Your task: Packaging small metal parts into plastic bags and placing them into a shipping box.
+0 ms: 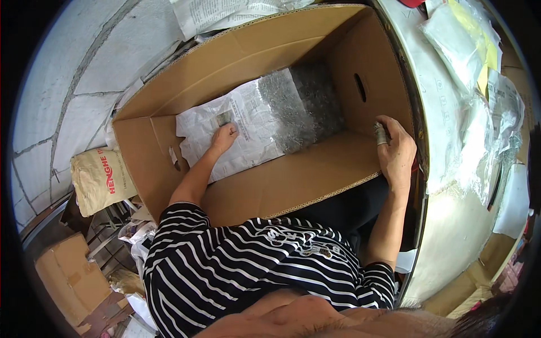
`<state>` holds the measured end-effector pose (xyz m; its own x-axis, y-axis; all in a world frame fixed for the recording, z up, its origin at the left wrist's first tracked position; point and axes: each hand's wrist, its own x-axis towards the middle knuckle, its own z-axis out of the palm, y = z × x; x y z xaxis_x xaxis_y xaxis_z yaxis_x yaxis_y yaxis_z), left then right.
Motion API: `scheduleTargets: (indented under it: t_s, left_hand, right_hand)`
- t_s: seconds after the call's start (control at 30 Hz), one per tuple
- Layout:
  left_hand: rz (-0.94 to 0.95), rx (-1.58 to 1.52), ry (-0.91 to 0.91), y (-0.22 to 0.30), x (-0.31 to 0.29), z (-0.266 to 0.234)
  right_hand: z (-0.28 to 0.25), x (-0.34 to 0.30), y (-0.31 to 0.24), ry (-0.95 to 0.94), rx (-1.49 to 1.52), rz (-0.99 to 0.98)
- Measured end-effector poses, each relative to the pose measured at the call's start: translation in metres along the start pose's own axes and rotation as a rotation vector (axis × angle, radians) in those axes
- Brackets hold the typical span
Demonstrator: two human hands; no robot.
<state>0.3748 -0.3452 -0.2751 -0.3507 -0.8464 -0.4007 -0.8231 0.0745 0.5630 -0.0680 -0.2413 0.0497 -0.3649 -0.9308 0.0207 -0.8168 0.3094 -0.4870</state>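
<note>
- Item one: a large open brown corrugated cardboard box point(293, 186), lying in front of me with its opening turned up toward the camera; I see an oval hand-hole in its right wall.
- Item two: a flat clear plastic bag with a white printed paper sheet inside point(248, 127), lying on the box floor toward the left and middle.
- Item three: a clear plastic bag packed with small dark grey metal parts point(307, 104), lying just beside the paper bag on its right (the two overlap at the edge).
- My left hand point(224, 138) is down inside the box, palm flat and fingers spread on the paper bag, pressing rather than gripping.
- My right hand point(394, 149) rests at the box's right wall, near the front corner, fingers curled round a small grey metal piece point(381, 133); I cannot make out what the piece is.
- Surroundings: a pale round-edged metal table point(451, 214) to the right with more clear plastic bags point(456, 45) on it; a tan paper sack point(101, 180) on the floor to the left.
</note>
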Motion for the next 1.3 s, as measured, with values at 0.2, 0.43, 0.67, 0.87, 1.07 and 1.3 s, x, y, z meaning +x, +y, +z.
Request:
scheduleTargets:
  t_s: [0.2,0.43,0.67,0.87,1.07,1.3]
  left_hand:
    - [-0.115,0.037,0.024,0.003,0.004,-0.001]
    - [-0.289,0.079,0.255,-0.022,0.0,-0.025]
    - [-0.246,-0.059,0.247,-0.025,-0.007,-0.035]
    - [0.31,0.383,0.152,0.044,-0.016,-0.034]
    - [0.22,0.466,-0.021,0.029,-0.023,-0.004]
    - [0.234,0.492,-0.038,0.025,-0.016,0.003]
  right_hand:
    - [0.0,-0.002,0.002,0.011,0.021,0.006]
    - [0.0,-0.002,0.001,0.035,0.044,0.007]
    - [0.0,-0.002,-0.002,0.027,0.043,0.031]
    - [0.001,0.0,-0.001,0.013,0.061,0.05]
    - [0.001,-0.001,-0.004,0.017,0.043,0.056]
    - [0.0,-0.002,-0.002,0.008,0.047,0.082]
